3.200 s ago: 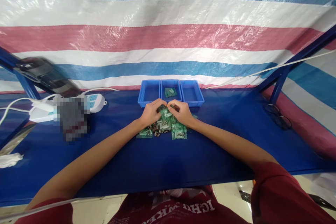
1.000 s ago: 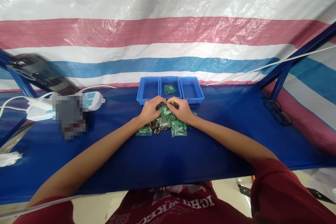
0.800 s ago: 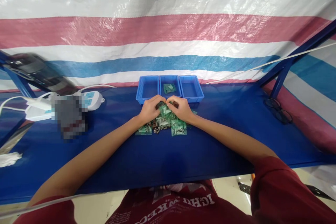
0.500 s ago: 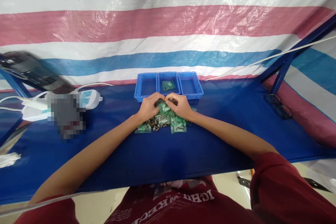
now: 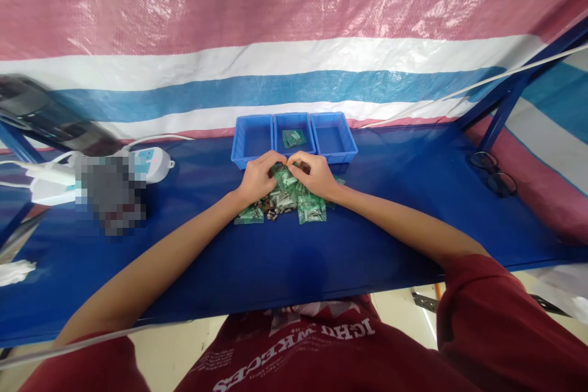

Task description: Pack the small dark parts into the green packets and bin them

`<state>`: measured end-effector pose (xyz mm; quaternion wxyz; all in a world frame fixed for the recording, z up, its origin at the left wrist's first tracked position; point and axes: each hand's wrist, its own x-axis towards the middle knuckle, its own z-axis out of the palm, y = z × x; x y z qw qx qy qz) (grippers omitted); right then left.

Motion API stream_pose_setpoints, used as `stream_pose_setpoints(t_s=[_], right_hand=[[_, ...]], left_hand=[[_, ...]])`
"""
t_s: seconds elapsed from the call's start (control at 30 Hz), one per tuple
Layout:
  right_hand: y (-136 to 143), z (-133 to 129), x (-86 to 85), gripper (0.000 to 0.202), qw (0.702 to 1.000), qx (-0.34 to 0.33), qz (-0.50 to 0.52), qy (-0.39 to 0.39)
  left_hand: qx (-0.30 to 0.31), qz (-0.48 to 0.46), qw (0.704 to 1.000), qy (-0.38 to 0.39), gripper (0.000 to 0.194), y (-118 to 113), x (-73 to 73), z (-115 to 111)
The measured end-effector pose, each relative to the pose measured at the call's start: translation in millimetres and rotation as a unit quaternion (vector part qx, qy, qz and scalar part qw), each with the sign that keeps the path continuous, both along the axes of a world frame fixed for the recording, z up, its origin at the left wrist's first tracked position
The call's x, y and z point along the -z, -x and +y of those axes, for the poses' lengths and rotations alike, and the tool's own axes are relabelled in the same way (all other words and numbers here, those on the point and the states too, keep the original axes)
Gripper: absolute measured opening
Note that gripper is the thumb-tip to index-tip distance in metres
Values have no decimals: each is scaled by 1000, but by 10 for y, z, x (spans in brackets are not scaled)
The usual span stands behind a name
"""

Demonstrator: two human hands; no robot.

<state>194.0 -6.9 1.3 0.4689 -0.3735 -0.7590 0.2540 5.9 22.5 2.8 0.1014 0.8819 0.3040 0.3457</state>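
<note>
My left hand and my right hand meet at the fingertips, both closed in a pinch on the upper edge of a small green plastic packet. Silvery pieces show through the packet's film. Beneath my hands lies a heap of loose small metal parts, with some brownish pieces at its near side. One flat green packet rests by my right wrist, another packet by my left. Just beyond my fingers, the middle blue bin holds green packets.
Beside the middle bin stand a left blue bin and a right blue bin. A power strip with cables and a blurred-out dark object sit at left. Eyeglasses lie at right. Striped sheeting hangs behind.
The camera view has tilted slightly, so the bins and table appear higher. My hands keep the same pinch on the packet, with little visible movement.
</note>
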Motion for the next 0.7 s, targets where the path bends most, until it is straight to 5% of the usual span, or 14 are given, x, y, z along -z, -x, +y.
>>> stream_pose_setpoints(t_s=[0.7], right_hand=[[7, -14, -24, 12, 1000, 10, 2, 16]], left_hand=[[2, 3, 1000, 17, 46, 7, 1, -5]])
